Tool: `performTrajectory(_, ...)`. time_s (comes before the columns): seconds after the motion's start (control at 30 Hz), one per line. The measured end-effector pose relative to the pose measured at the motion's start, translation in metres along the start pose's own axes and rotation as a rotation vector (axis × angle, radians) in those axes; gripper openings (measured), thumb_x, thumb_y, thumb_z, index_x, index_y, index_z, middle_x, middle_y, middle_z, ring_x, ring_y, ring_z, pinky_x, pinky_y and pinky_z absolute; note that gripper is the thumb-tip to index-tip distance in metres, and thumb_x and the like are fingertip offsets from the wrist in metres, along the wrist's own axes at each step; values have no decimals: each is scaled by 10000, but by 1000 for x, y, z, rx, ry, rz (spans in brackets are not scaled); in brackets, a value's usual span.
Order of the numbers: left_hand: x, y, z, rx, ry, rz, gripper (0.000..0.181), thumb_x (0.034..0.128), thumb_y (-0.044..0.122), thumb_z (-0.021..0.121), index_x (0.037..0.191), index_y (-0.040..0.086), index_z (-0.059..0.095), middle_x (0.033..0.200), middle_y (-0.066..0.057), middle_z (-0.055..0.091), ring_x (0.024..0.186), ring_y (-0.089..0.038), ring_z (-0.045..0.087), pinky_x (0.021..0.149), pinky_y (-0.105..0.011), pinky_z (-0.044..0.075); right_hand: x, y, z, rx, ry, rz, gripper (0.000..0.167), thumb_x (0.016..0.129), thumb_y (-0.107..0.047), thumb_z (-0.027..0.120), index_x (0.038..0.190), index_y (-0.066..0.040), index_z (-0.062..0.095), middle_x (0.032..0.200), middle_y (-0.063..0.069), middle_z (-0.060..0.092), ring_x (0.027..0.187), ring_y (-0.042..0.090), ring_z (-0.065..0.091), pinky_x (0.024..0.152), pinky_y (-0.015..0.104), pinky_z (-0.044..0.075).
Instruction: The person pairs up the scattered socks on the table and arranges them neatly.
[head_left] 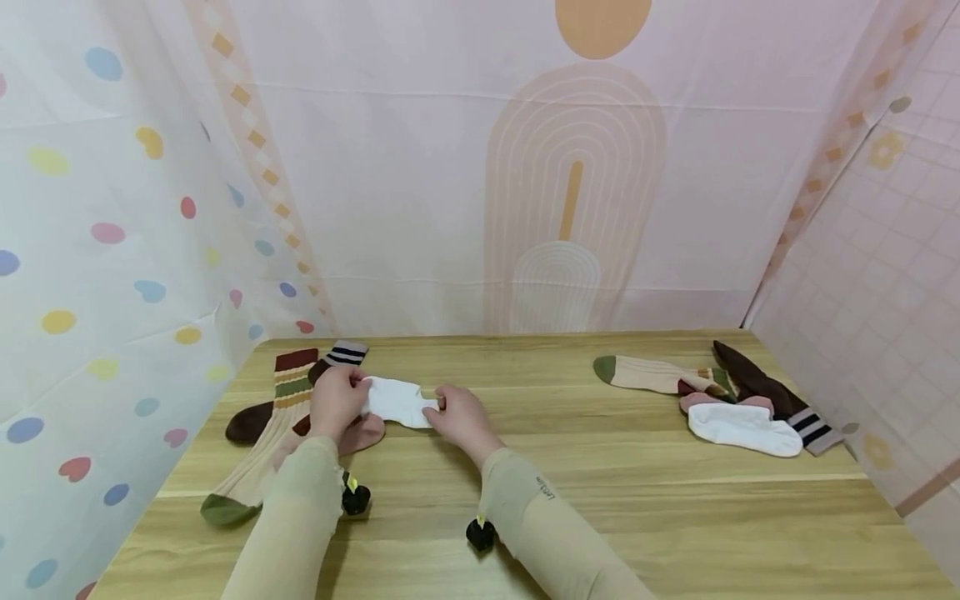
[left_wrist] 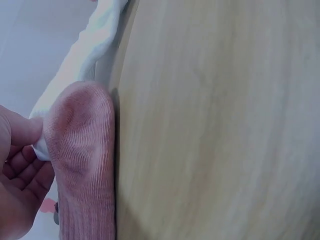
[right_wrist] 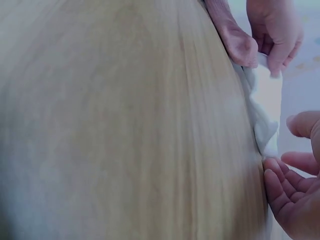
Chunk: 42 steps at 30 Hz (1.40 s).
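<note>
A white ankle sock (head_left: 396, 402) lies flat at the left part of the table, between both hands. My left hand (head_left: 339, 402) pinches its left end between thumb and fingers. At the other end, my right hand (head_left: 465, 421) touches the sock; the right wrist view shows the thumb and fingers of this hand (right_wrist: 300, 190) spread apart. Beneath the left hand, a pink sock (left_wrist: 82, 150) lies beside the white one. A long cream sock with green toe and striped cuff (head_left: 292, 392) runs under the left forearm, which hides part of it.
A dark brown sock (head_left: 250, 422) and a grey cuff with black stripes (head_left: 347, 353) show around the left pile. At the right lie another cream sock (head_left: 645, 373), a white sock (head_left: 742, 427) over pink, and a brown sock (head_left: 761, 383). Patterned cloth (head_left: 405, 208) hangs behind the table (head_left: 675, 517).
</note>
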<state>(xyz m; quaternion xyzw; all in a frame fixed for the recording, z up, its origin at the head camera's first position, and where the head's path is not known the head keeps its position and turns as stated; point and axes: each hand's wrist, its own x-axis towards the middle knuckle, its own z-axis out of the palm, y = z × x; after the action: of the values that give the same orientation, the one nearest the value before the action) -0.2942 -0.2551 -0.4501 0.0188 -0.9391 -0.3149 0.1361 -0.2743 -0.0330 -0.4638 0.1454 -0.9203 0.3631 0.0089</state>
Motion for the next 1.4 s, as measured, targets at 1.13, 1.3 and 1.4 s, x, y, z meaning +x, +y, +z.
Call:
performTrajectory(1.13,-11,32,23,-312,-180,-101,208,979,136,611,1077,-45,579,941,-135,592,802,-216,541,681,-273,448,-2,47,-36,248,81,113,172,909,-99,638,1008,39,665,906,107,675,791,213,637,683,293,549)
performTrajectory(1.3,-12,45,34,-459,-192,-148,154,955,54,630,1038,-72,599,912,-123,597,776,-171,525,632,-227,458,-4,62,-50,345,81,137,177,922,-87,644,1023,58,660,906,125,666,733,183,618,588,269,556)
performTrajectory(1.4,-11,53,40,-442,-175,-133,162,939,67,660,1031,-63,628,912,-123,621,791,-174,543,638,-220,465,-5,71,-57,358,101,157,171,924,-84,650,1019,57,665,892,115,662,714,160,601,590,269,556)
